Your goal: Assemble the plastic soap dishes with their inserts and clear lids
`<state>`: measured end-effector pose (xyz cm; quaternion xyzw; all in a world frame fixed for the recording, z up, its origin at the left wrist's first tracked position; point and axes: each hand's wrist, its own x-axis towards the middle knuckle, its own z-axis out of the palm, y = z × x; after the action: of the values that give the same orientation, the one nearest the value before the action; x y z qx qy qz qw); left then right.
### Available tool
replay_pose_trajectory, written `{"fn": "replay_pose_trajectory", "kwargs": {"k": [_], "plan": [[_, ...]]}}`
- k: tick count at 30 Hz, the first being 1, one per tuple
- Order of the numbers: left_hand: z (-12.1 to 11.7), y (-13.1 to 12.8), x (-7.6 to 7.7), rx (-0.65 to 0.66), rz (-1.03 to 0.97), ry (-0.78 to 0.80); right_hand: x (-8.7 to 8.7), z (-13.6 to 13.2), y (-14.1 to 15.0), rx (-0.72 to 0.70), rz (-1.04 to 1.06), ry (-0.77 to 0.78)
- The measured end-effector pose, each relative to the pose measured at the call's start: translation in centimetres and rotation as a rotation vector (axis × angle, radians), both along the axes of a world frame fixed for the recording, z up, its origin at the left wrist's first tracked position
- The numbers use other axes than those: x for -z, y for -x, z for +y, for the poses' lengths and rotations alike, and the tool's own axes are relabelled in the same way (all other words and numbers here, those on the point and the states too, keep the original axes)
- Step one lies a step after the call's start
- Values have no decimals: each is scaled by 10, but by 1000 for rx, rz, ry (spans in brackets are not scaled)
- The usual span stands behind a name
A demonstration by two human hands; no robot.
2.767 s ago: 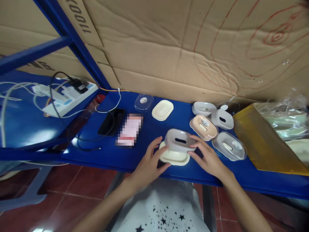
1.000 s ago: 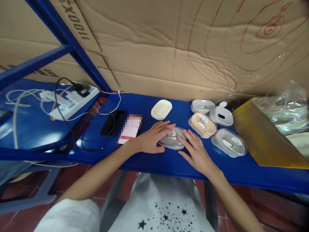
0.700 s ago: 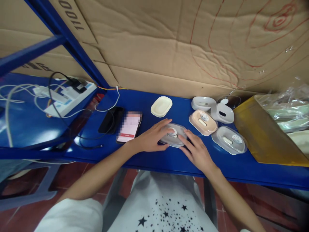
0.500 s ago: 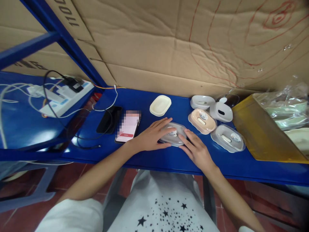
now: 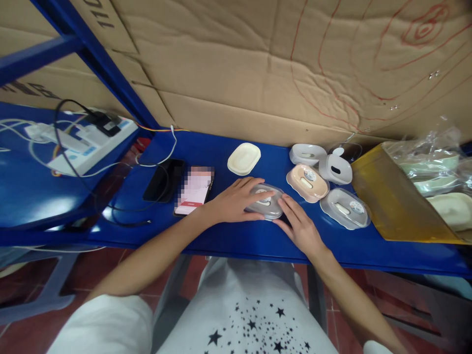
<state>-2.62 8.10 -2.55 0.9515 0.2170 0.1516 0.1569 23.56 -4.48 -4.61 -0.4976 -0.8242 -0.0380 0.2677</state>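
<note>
A grey oval plastic box (image 5: 273,206) with a clear lid and a round label lies flat on the blue table. My left hand (image 5: 236,201) spans its left side, thumb at the near edge and fingers reaching over the lid, hiding that end. At the right end, my right hand (image 5: 300,226) grips the rim with fingertips on top and thumb at the near corner. Behind the box sits a cream oval tray (image 5: 244,159). To the right stand a peach lidded box (image 5: 308,183) and another grey lidded box (image 5: 345,208).
Two light grey oval pieces (image 5: 307,154) stand at the back right. Beyond them is a yellow-brown carton (image 5: 372,196) holding bagged green and cream pieces (image 5: 435,169). On the left are a lit phone (image 5: 193,191), a black phone (image 5: 163,181), cables and a power strip (image 5: 94,147).
The view has shifted slightly. Both hands stay on the grey box; my right fingers have drawn closer together at its right end.
</note>
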Motion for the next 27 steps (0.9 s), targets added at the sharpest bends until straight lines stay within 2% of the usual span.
{"fn": "replay_pose_trajectory", "kwargs": {"k": [6,11,14,16,18,21,24,27], "plan": [[-3,4,7,13,-69,-3,3,0,-1,-26,6,-6],[-7,4,6,-7,-46,-37,6,1,1,-23,38,-4],[-10,2,2,-54,11,-64,-2,3,3,-43,34,40],[-11,-2,-1,-141,61,-80,-11,1,-3,-32,24,42],[-10,-7,-4,-251,101,-112,-19,-5,-19,60,33,3],[-4,-20,-9,-346,132,-210,-23,-23,-58,335,53,-111],[10,-34,-12,-365,135,-286,-13,-47,-97,578,11,-181],[29,-48,-14,-427,146,-297,0,-66,-114,636,-51,-133]]}}
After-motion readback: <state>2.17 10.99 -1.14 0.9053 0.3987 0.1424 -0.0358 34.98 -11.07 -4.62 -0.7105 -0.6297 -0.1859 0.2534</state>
